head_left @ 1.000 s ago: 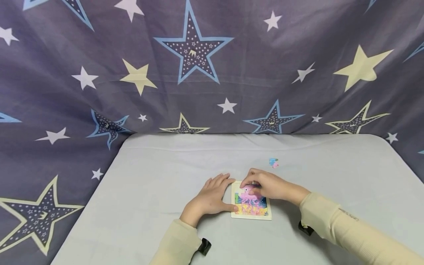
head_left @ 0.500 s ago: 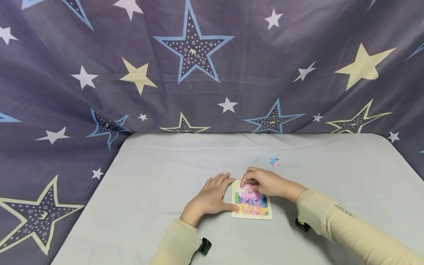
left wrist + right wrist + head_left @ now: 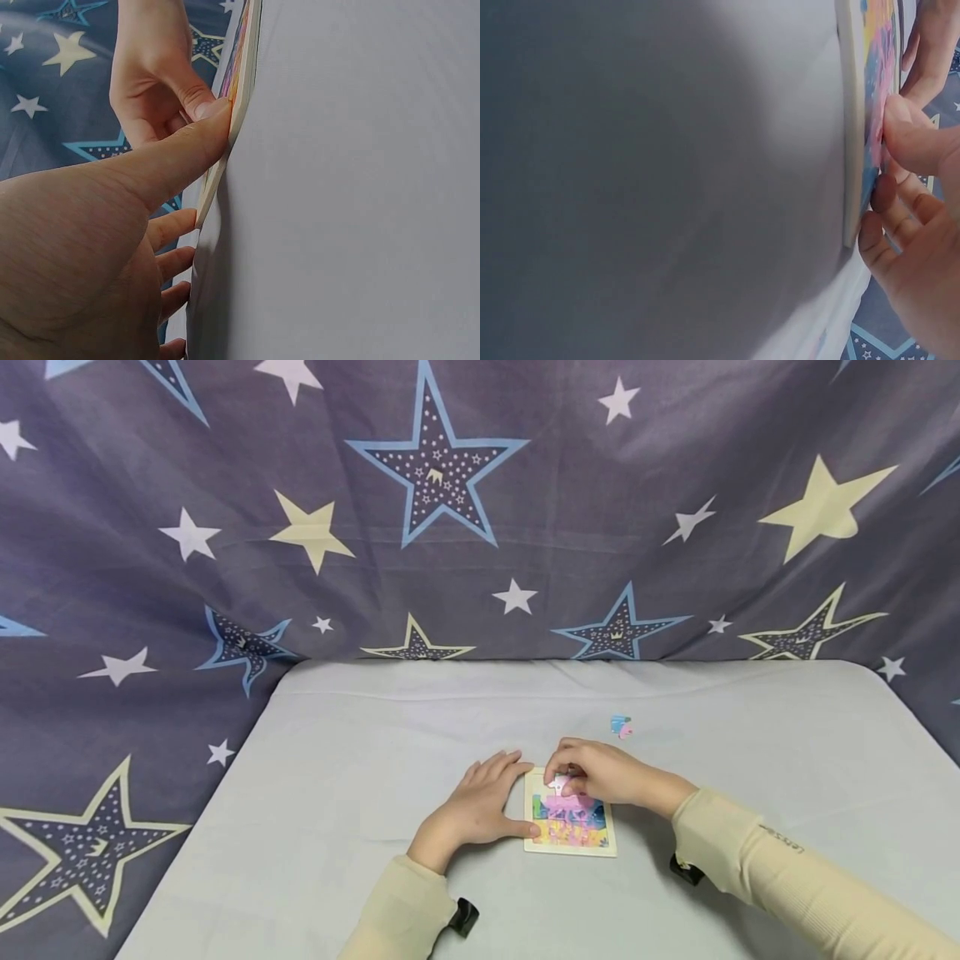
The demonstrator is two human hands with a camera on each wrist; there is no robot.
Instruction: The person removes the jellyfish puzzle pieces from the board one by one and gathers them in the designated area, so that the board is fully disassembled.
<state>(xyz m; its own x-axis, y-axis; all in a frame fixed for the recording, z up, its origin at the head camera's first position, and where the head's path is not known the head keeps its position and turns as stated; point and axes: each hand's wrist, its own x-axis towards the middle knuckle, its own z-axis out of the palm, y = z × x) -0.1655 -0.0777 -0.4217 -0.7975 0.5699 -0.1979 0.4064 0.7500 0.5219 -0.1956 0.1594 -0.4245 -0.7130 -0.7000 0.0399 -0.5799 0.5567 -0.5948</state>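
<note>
A small jigsaw puzzle board (image 3: 570,851) with a cream frame lies on the pale surface, showing a pink sea creature over blue and yellow. My left hand (image 3: 477,806) spreads along its left side, thumb (image 3: 191,146) resting on the lower left of the frame and index fingertip at the top left corner. Over the upper part of the picture, my right hand (image 3: 597,771) pinches a pink puzzle piece (image 3: 557,786) with an eye on it. In the right wrist view, thumb and fingers meet close at the picture, covering much of that piece.
Beyond the right hand lies a loose blue and pink puzzle piece (image 3: 622,727). Grey cloth (image 3: 337,760) covers the table. A dark curtain (image 3: 480,560) printed with stars hangs behind the far edge and along the sides.
My right hand has shifted slightly left and away from me. The pinched puzzle piece now catches the light and looks paler. My left hand has stayed in place.
</note>
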